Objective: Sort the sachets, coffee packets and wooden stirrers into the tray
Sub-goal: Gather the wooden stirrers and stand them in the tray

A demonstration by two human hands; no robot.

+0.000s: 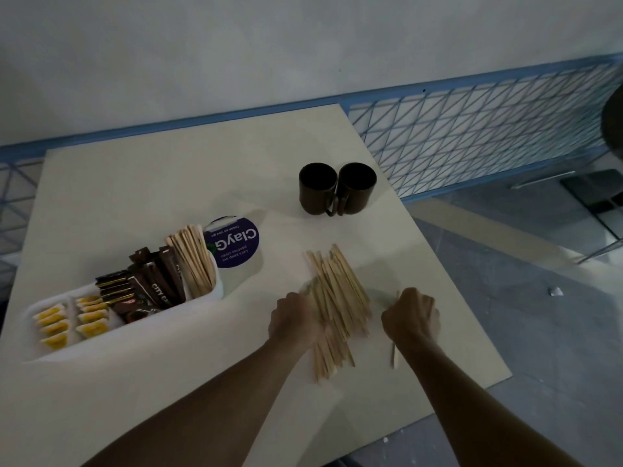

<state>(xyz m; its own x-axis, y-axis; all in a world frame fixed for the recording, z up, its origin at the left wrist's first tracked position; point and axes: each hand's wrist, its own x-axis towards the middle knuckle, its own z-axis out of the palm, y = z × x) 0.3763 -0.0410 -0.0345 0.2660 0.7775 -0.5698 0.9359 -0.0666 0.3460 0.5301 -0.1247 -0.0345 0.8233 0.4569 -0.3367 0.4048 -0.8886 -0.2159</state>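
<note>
Gripping flat wooden stirrers (340, 291), the left hand (296, 318) curls; the right hand (411, 318) pinches a single stirrer (395, 355).

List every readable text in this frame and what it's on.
"ClayG": purple round sign, upside down.
"Clean as you go": same sign, small.
"CITY C": dark coffee packet in the tray, rest hidden.
Sign's lower line and print on yellow sachets: too blurred.
</note>
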